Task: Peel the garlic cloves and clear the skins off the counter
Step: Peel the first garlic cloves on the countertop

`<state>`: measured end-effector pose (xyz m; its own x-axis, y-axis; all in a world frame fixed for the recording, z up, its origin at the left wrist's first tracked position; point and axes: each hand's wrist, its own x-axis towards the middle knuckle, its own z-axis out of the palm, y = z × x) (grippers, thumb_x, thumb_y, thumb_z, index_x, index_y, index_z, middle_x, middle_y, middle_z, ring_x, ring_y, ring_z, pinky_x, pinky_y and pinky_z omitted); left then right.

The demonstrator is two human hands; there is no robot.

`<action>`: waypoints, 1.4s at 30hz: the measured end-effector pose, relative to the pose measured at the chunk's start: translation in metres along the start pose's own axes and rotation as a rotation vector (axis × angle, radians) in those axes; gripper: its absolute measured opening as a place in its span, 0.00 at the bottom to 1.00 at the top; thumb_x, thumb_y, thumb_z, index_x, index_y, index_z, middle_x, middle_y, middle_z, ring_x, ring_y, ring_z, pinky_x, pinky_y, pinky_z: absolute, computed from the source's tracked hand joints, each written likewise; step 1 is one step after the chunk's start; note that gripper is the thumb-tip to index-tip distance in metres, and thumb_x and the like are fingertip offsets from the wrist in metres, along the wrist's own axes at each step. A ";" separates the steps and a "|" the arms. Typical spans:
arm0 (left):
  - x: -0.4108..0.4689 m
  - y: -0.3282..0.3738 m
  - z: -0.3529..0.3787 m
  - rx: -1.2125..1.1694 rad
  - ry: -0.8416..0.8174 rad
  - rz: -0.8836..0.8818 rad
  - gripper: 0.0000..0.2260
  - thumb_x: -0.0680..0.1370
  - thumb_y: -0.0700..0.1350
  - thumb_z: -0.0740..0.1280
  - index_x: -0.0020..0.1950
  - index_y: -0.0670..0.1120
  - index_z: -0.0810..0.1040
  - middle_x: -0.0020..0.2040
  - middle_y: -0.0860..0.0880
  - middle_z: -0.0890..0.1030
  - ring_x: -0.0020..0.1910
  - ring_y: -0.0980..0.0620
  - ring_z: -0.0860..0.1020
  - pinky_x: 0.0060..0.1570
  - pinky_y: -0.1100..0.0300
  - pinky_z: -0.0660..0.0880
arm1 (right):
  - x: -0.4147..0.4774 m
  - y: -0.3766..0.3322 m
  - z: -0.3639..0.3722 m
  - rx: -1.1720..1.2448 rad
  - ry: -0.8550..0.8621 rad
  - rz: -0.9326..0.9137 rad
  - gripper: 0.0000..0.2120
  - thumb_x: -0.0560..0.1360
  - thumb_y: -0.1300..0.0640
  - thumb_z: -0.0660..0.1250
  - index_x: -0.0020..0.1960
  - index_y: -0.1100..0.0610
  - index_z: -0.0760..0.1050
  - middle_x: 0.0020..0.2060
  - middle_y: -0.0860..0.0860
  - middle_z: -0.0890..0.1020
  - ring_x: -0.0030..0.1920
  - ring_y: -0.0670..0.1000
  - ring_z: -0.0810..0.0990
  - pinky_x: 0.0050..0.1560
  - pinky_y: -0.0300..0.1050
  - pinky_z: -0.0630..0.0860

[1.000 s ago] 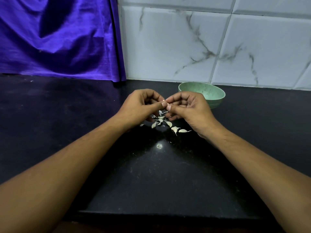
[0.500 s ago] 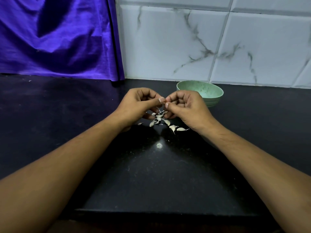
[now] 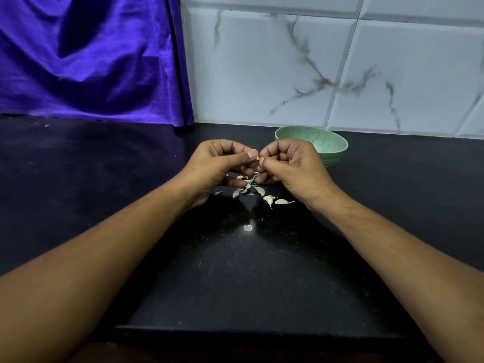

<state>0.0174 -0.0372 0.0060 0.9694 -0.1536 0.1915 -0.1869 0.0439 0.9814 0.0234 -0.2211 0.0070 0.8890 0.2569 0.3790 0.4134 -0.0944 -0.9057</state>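
Note:
My left hand (image 3: 218, 163) and my right hand (image 3: 293, 163) meet fingertip to fingertip above the black counter (image 3: 235, 271). Both pinch one small garlic clove (image 3: 258, 158), of which only a pale tip shows between the thumbs. Under the hands lies a scatter of several whitish garlic cloves and skins (image 3: 255, 191), reaching out to the right as far as two pieces (image 3: 275, 200). I cannot tell which pieces are cloves and which are skins.
A green bowl (image 3: 332, 150) stands just behind my right hand, near the marbled tile wall (image 3: 327, 61). A purple cloth (image 3: 91, 58) hangs at the back left. The counter's front edge (image 3: 248, 330) runs close to me.
Both hands have stayed together over the pile, working the clove with small finger movements. The pile on the counter looks the same.

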 end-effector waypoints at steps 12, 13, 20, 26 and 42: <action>0.003 -0.003 0.002 0.247 0.056 0.254 0.04 0.79 0.41 0.74 0.53 0.42 0.83 0.43 0.39 0.85 0.40 0.46 0.84 0.39 0.46 0.84 | 0.000 -0.002 0.003 0.070 0.016 0.105 0.03 0.78 0.69 0.67 0.50 0.67 0.79 0.34 0.55 0.82 0.32 0.53 0.84 0.32 0.40 0.80; 0.003 -0.003 0.002 0.251 0.063 0.251 0.05 0.79 0.42 0.74 0.53 0.42 0.84 0.43 0.40 0.86 0.41 0.45 0.84 0.40 0.47 0.84 | 0.000 -0.002 0.003 0.076 0.016 0.105 0.03 0.78 0.68 0.68 0.51 0.68 0.79 0.34 0.55 0.82 0.32 0.53 0.84 0.33 0.42 0.81; 0.003 -0.002 0.002 0.170 0.046 0.183 0.05 0.78 0.40 0.74 0.52 0.40 0.84 0.42 0.42 0.86 0.40 0.50 0.85 0.38 0.53 0.83 | -0.002 -0.005 0.001 0.085 -0.002 0.108 0.03 0.78 0.65 0.70 0.50 0.66 0.80 0.35 0.54 0.83 0.33 0.53 0.84 0.41 0.49 0.84; 0.002 0.001 0.002 0.091 0.064 0.153 0.05 0.80 0.41 0.71 0.51 0.40 0.84 0.45 0.44 0.87 0.39 0.53 0.84 0.36 0.58 0.82 | 0.001 -0.002 0.000 0.053 0.035 0.132 0.03 0.79 0.68 0.67 0.48 0.63 0.79 0.33 0.53 0.82 0.32 0.52 0.84 0.40 0.49 0.84; 0.004 0.000 -0.003 0.024 0.094 0.082 0.06 0.81 0.41 0.70 0.56 0.41 0.84 0.48 0.46 0.86 0.42 0.53 0.83 0.35 0.61 0.82 | 0.004 0.008 -0.008 -0.326 0.112 0.002 0.07 0.75 0.60 0.76 0.44 0.61 0.80 0.36 0.57 0.85 0.35 0.52 0.87 0.34 0.49 0.84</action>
<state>0.0213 -0.0345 0.0070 0.9612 -0.0576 0.2698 -0.2685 0.0284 0.9629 0.0321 -0.2289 0.0026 0.8987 0.1512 0.4118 0.4365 -0.4019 -0.8050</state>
